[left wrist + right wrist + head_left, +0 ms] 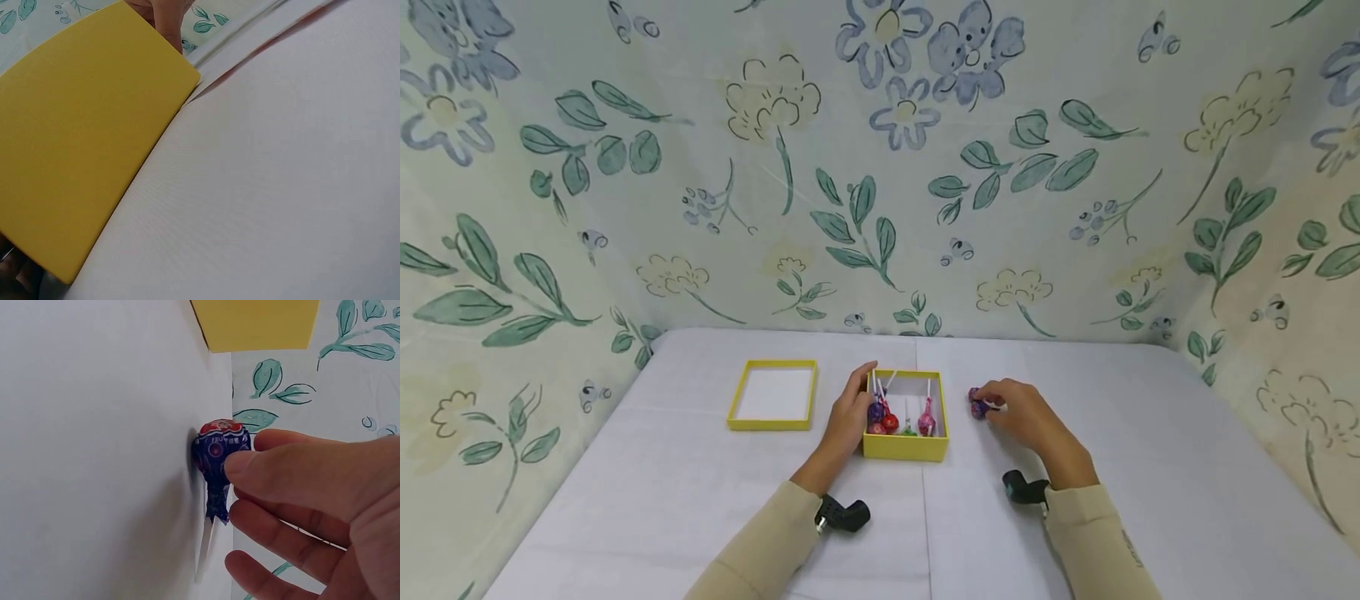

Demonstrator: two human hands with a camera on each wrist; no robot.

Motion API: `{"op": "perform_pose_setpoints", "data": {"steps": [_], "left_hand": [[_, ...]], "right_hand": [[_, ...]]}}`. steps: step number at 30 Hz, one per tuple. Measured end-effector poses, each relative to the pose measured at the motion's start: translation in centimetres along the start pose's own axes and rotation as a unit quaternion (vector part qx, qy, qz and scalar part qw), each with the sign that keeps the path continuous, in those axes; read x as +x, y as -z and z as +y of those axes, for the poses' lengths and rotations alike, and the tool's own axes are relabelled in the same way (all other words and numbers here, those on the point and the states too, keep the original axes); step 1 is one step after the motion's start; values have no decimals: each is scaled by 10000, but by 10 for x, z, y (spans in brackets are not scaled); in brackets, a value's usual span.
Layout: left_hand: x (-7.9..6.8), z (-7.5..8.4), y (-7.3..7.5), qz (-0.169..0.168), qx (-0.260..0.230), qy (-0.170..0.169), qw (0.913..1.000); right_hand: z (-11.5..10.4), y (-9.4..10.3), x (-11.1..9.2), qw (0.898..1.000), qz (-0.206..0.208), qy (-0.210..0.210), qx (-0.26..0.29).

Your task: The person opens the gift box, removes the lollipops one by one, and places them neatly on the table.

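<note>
My left hand (848, 417) grips the left side of a yellow open-topped box (906, 448), with fingers along its wall up to the far corner. Inside stand and lie several wrapped lollipops, among them a red one (890, 422), a pink one (927, 421) and a purple one (876, 412). To the right of the box, my right hand (1018, 408) pinches a blue-purple lollipop (215, 453) with red on top by its wrapped head, between thumb and index finger. Its white stick slants down close to the table, and the other fingers are loosely bent.
A shallow yellow-edged lid (772, 426) with a white inside lies left of the box. All of it is on a white-covered table (700, 508). A floral cloth (880, 225) hangs behind and at the sides. Black wrist cameras (844, 515) sit by both sleeves.
</note>
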State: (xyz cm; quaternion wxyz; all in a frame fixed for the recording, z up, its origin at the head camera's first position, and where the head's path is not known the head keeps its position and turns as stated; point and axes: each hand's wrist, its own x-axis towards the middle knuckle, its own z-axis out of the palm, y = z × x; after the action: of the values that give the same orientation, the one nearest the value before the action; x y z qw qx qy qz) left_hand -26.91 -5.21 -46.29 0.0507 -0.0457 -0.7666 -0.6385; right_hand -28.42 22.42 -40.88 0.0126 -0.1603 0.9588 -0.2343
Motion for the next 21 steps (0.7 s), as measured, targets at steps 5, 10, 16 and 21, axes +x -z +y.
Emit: {"op": "perform_pose_setpoints", "data": {"steps": [5,10,16,21], "left_hand": [[-2,0,0,10,-37,4,10000],[-1,-2,0,30,5,29,10000],[-1,-1,0,56,3,-16,10000],[-1,2,0,69,31,6,10000]], "right_hand": [[-3,1,-1,10000,6,-20,-30],[-6,2,-1,9999,-18,-104,-26],[-12,6,-1,9999,144,72,-25],[-19,9,1,9993,242,292,50]]}}
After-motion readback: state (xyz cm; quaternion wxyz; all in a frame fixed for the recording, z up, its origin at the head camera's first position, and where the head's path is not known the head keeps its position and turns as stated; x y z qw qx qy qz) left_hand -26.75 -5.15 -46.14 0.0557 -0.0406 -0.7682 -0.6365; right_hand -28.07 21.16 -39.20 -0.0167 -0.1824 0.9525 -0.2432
